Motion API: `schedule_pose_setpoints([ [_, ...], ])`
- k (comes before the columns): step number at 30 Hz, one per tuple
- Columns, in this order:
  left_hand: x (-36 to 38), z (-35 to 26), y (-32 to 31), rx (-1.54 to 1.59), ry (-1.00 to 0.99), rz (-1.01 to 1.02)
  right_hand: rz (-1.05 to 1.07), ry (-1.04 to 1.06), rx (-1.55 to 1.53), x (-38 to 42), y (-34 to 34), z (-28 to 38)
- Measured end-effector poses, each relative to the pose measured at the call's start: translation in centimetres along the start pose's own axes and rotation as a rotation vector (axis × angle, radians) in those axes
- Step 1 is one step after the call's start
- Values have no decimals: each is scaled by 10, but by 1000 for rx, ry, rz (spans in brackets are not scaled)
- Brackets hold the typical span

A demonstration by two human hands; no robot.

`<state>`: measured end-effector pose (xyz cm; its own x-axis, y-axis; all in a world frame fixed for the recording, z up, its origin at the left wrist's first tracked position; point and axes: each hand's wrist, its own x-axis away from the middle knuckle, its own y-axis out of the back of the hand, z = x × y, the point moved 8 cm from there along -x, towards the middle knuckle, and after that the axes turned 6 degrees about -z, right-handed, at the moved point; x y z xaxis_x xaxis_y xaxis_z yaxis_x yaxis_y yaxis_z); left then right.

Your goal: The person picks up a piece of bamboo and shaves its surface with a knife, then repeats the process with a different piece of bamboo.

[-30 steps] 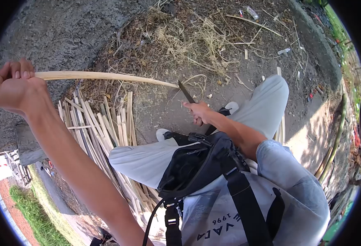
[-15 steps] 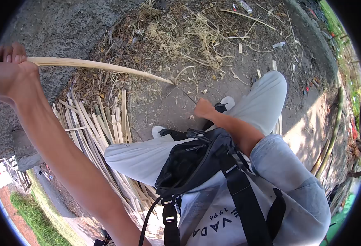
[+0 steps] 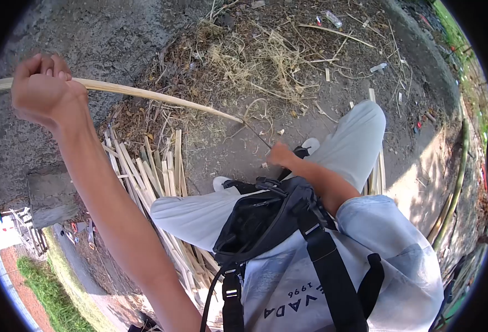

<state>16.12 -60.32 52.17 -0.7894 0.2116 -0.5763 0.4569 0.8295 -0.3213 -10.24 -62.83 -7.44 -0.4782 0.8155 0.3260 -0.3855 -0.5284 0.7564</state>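
Note:
My left hand (image 3: pixel 47 91) is raised at the far left, its fingers wrapped round a long pale wood or bamboo strip (image 3: pixel 150 94). One end of the strip sticks out past the hand toward the left edge. The rest slopes down to the right, bowing slightly, toward my right hand (image 3: pixel 282 156). That hand is closed low between my knees round what looks like a knife (image 3: pixel 256 135), its handle hidden in the fist. The thin dark blade meets the right end of the strip; whether it cuts in cannot be seen.
A bundle of pale strips (image 3: pixel 138 171) lies on the ground beside my left leg. Curly shavings (image 3: pixel 266 61) cover the dirt ahead, with a plastic bottle (image 3: pixel 333 20) beyond. A concrete slab (image 3: pixel 94 39) is at upper left, and a long pole (image 3: pixel 457 182) lies at right.
My left hand has moved rightward, and the strip's far end now shows beyond it. The right hand and blade stay nearly in place, with the whole view shifted slightly.

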Motion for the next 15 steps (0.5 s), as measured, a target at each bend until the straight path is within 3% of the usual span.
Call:
schedule_pose_setpoints([
  [1, 0, 0, -1, 14, 11, 4, -68, -43, 56, -7, -10, -27],
  [4, 8, -5, -1, -7, 32, -38, 148, 160, 89, -4, 16, 28],
  [7, 4, -2, 3, 56, 15, -37, 337, -312, -321, 5, 32, 28],
  [13, 16, -11, -10, -7, 10, -8, 464, -662, -1180, -2, -11, 28],
  [15, 11, -6, -6, -16, 3, 7, 498, -607, -1125, 8, 8, 43],
])
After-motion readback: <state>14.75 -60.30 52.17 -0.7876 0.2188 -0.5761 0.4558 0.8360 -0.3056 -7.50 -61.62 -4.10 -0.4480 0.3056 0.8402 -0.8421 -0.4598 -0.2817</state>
